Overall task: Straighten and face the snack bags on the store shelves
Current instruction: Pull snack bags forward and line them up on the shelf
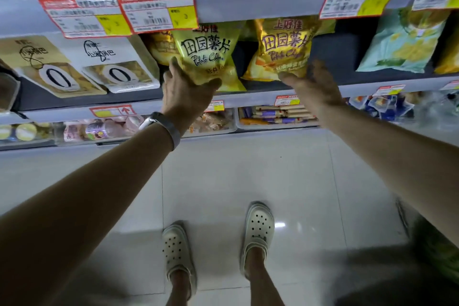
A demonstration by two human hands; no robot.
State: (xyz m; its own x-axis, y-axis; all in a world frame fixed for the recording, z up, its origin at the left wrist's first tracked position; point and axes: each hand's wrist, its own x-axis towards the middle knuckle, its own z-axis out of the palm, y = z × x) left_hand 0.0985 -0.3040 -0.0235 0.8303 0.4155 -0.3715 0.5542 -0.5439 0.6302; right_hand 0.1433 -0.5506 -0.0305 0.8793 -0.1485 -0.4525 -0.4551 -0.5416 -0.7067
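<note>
- The left glossy yellow potato-chip bag (206,54) stands at the front edge of the grey store shelf (250,100), print outward and tilted.
- The right crumpled yellow potato-chip bag (283,49) stands beside it, a gap between them, also askew.
- The left grip (183,92), a bare hand, is spread: straight fingers lie along the left bag's side, the thumb under its bottom corner.
- The right grip (315,84) touches the right bag's lower corner; blur hides whether its fingers are apart or together.
- Toward the shelf's left end, two flat white-and-tan pouches (119,67) lean back, fronts outward; toward the right end leans a pale green bag (402,42).
- Progress appears partial: both yellow bags likely still need squaring.
</note>
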